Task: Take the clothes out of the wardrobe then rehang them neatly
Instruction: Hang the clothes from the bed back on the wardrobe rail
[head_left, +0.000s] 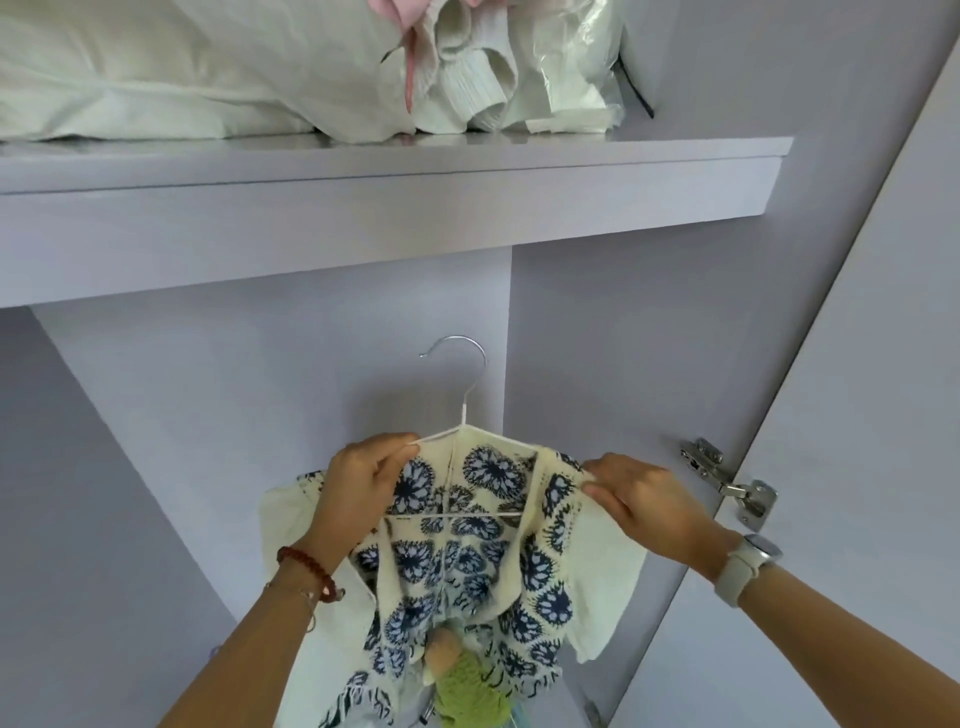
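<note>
Open room lay at twelve o'clock above the hanger (457, 400), up to the shelf (384, 208) overhang (bedding (156, 78) piled on top). A door (857, 364) with its hinge (732, 483) closed off three o'clock; nine o'clock stayed free.

Both arms are raised forward, with the hands held side by side at the same height.

The left hand (363, 480) is curled, its thumb and fingers pinching a thin white hanger (457, 431) at its left shoulder. The right hand (641, 499) is turned palm down, its fingertips pinching the patterned garment (488, 525) at the hanger's right end. Both wrists are slightly bent.
</note>
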